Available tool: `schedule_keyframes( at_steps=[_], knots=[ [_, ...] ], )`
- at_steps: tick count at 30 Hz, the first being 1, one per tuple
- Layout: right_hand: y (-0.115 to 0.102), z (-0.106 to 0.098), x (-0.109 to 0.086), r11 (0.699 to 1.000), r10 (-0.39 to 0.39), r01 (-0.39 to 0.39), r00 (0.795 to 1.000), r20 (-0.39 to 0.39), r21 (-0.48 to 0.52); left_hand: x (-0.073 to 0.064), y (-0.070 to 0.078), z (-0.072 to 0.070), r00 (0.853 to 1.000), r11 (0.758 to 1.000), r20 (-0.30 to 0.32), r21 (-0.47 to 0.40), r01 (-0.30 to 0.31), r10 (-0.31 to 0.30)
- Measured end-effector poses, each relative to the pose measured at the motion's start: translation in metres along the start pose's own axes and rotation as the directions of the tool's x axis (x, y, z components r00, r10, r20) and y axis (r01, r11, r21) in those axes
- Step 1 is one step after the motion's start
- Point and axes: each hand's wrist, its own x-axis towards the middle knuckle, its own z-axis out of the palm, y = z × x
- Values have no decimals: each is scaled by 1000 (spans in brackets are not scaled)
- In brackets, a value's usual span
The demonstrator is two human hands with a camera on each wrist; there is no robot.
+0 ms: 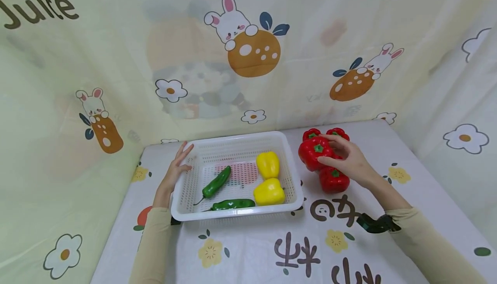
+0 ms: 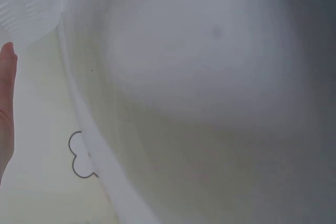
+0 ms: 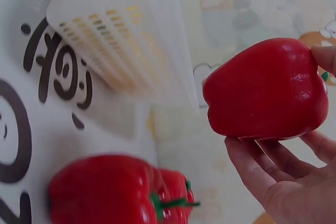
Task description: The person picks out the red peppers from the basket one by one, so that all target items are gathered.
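Note:
My right hand (image 1: 349, 161) grips a red bell pepper (image 1: 313, 153) between thumb and fingers, just right of a white plastic basket (image 1: 237, 215). In the right wrist view the held pepper (image 3: 268, 90) is raised above the tablecloth, its green stem end towards the thumb. Below and behind it are other red bell peppers, one nearer the front (image 1: 334, 181). My left hand (image 1: 174, 172) rests at the basket's left rim with fingers stretched out. Inside the basket lie two green chili peppers (image 1: 217, 182) at left and front, and two yellow bell peppers (image 1: 268, 165) at right.
A patterned cloth covers the table (image 1: 252, 254). Behind it hangs a pale curtain (image 1: 303, 94) printed with rabbits and flowers, close to the basket's back edge. Black straps with wrist cameras (image 1: 378, 223) sit on the forearms.

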Motion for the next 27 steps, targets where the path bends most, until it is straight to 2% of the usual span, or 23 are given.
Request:
schedule_keyframes(
  at_steps=[6,12,21,27],
  knots=[
    [7,-19,-7,1000,16,-16,1000,-11,15,1,2,0,1000,1000,0,14,11,-11],
    [19,-38,-16,1000,19,-21,998,-59,-23,1,0,-1,1000,1000,-5,13,24,-24],
    [50,-62,-32,999,34,-36,991,-127,-15,0,-1,0,1000,1000,-3,8,13,-13],
    [71,-72,-46,999,44,-44,989,-139,1,0,-2,0,1000,1000,-5,-3,12,-12]
  ],
)
